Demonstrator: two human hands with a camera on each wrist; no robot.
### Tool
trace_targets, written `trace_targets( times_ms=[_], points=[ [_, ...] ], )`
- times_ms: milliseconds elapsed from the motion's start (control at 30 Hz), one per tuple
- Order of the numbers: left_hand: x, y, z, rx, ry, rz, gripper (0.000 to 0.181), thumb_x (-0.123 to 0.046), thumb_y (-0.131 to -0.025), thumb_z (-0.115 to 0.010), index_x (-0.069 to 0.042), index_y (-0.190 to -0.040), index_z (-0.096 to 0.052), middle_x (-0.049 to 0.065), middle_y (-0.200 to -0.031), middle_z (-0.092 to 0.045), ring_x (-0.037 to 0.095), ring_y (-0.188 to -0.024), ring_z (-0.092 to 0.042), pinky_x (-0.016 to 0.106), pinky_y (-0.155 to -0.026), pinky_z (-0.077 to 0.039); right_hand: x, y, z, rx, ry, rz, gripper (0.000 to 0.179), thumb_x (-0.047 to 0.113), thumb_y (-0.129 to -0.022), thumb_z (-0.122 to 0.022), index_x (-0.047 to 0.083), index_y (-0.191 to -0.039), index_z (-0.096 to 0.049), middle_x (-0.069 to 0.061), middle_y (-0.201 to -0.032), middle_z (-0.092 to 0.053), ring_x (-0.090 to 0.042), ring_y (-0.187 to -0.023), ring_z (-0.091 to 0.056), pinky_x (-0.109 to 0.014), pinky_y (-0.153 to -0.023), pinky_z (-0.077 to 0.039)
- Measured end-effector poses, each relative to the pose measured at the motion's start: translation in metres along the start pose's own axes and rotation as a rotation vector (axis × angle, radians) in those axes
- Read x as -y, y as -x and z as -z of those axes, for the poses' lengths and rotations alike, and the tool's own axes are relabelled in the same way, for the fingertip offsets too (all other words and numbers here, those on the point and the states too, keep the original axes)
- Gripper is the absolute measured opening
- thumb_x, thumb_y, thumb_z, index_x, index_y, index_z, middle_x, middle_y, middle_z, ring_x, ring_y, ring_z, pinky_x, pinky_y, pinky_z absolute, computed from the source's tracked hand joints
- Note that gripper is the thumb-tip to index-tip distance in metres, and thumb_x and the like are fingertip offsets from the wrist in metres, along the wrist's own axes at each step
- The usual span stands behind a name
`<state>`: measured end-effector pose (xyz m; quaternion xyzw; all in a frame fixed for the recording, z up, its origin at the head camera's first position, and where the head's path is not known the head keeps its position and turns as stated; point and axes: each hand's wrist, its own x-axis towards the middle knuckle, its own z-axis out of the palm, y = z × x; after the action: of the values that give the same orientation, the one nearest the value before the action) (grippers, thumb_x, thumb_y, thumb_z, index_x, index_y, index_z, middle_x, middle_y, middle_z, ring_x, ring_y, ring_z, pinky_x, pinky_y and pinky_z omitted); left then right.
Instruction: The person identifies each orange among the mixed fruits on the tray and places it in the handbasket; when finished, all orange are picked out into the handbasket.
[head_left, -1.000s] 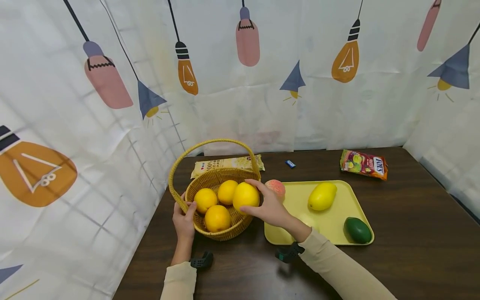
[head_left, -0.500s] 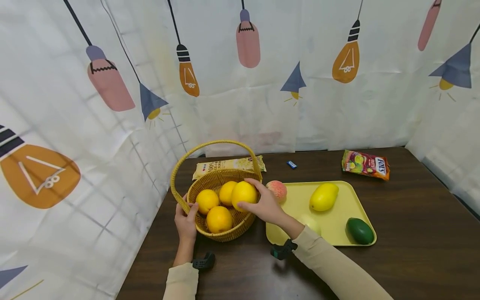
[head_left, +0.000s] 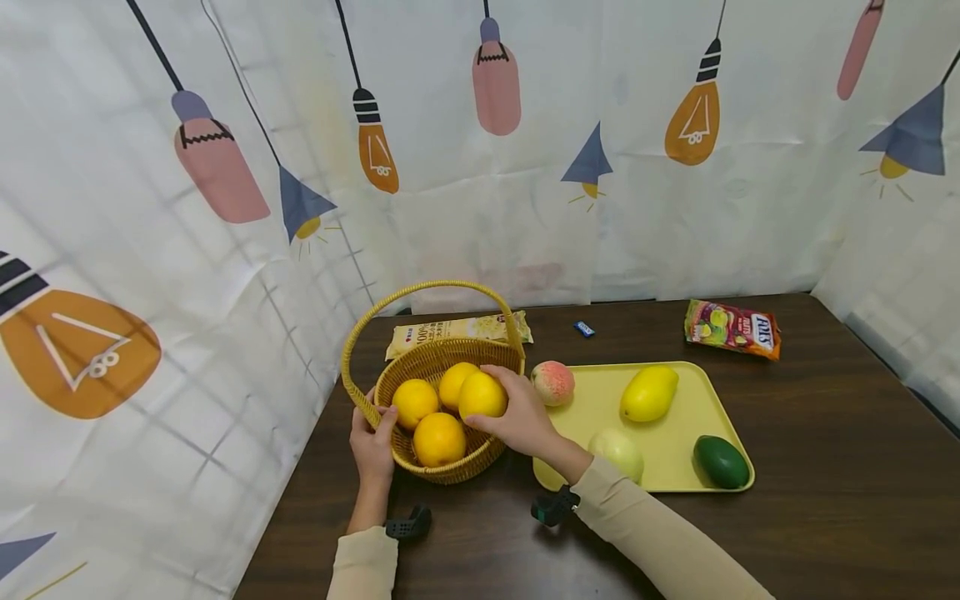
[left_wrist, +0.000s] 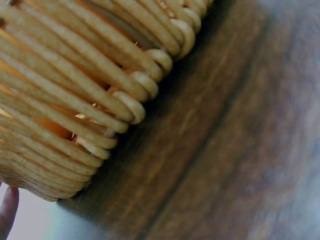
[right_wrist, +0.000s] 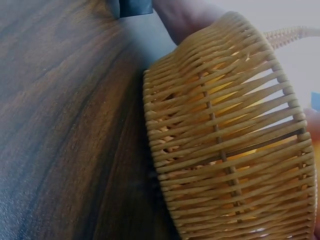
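A yellow wicker basket (head_left: 453,475) with a tall hooped handle stands on the table, holding several oranges. My left hand (head_left: 372,450) grips its left rim near the base of the handle, thumb on top. At the basket's right side, my right hand (head_left: 525,417) holds an orange (head_left: 482,395) between thumb and fingers, low among the others. Another orange (head_left: 440,439) lies at the front of the basket. The right wrist view shows the woven basket wall (right_wrist: 225,140) close up, with a bit of the right hand at the right edge.
Right of the basket is a yellow tray (head_left: 675,467) with a peach (head_left: 553,383), a yellow mango-like fruit (head_left: 649,393), a pale green round fruit (head_left: 617,454) and a dark green avocado-like fruit (head_left: 721,462). Behind are a yellow packet (head_left: 442,328), a small blue candy (head_left: 584,329) and a red snack bag (head_left: 732,329).
My right hand has moved left and slightly down with its orange, deeper into the basket. More of the pale green fruit shows on the tray. The left hand keeps its grip.
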<state>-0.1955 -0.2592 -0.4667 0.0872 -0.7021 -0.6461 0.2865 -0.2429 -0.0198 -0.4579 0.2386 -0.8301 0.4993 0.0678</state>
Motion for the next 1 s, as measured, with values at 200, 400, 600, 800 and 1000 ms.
trace_targets(
  times_ms=[200,400,600,800,1000],
  points=[
    [0.018,-0.008,0.002,-0.005,0.025,0.007,0.041,-0.005,-0.093,-0.063,0.005,-0.132,-0.055,0.005,-0.092,-0.056,0.01,-0.075,-0.054,0.017,-0.066,-0.046,-0.001,0.002,-0.003,-0.007,0.042,0.037,0.078,0.037,-0.075,-0.085,0.013,-0.14,-0.051,-0.003,-0.139,-0.052,-0.026,-0.123,-0.049,-0.048,-0.096,-0.044],
    [0.032,-0.012,0.0,-0.017,0.021,-0.007,0.037,-0.007,-0.094,-0.062,0.005,-0.129,-0.057,0.02,-0.116,-0.055,0.02,-0.099,-0.054,0.013,-0.076,-0.046,-0.002,0.003,-0.003,-0.007,0.049,0.051,0.078,0.034,-0.074,-0.086,0.013,-0.14,-0.05,-0.004,-0.141,-0.05,-0.027,-0.126,-0.047,-0.049,-0.099,-0.042],
    [0.03,-0.012,-0.001,-0.029,0.024,-0.002,0.032,-0.006,-0.094,-0.062,0.011,-0.121,-0.056,0.021,-0.131,-0.054,0.025,-0.11,-0.051,0.012,-0.08,-0.044,-0.003,0.004,-0.001,0.017,0.008,0.025,0.07,0.028,-0.078,-0.083,0.01,-0.139,-0.052,-0.006,-0.14,-0.051,-0.027,-0.127,-0.046,-0.048,-0.101,-0.042],
    [0.019,-0.009,0.0,-0.013,0.004,0.016,0.039,-0.004,-0.093,-0.061,0.009,-0.129,-0.054,0.012,-0.101,-0.057,0.012,-0.092,-0.056,0.014,-0.075,-0.047,-0.006,0.01,0.001,0.002,-0.063,0.014,0.063,0.023,-0.083,-0.079,0.009,-0.138,-0.053,-0.006,-0.141,-0.051,-0.027,-0.13,-0.046,-0.047,-0.104,-0.04],
    [0.01,-0.005,0.0,0.003,0.015,0.003,0.043,-0.003,-0.093,-0.061,0.007,-0.134,-0.052,-0.001,-0.089,-0.055,0.009,-0.082,-0.055,0.015,-0.072,-0.047,-0.003,0.019,0.01,0.002,-0.193,-0.035,0.058,0.026,-0.087,-0.075,0.012,-0.139,-0.053,-0.004,-0.141,-0.051,-0.027,-0.131,-0.046,-0.05,-0.104,-0.04]
  ],
)
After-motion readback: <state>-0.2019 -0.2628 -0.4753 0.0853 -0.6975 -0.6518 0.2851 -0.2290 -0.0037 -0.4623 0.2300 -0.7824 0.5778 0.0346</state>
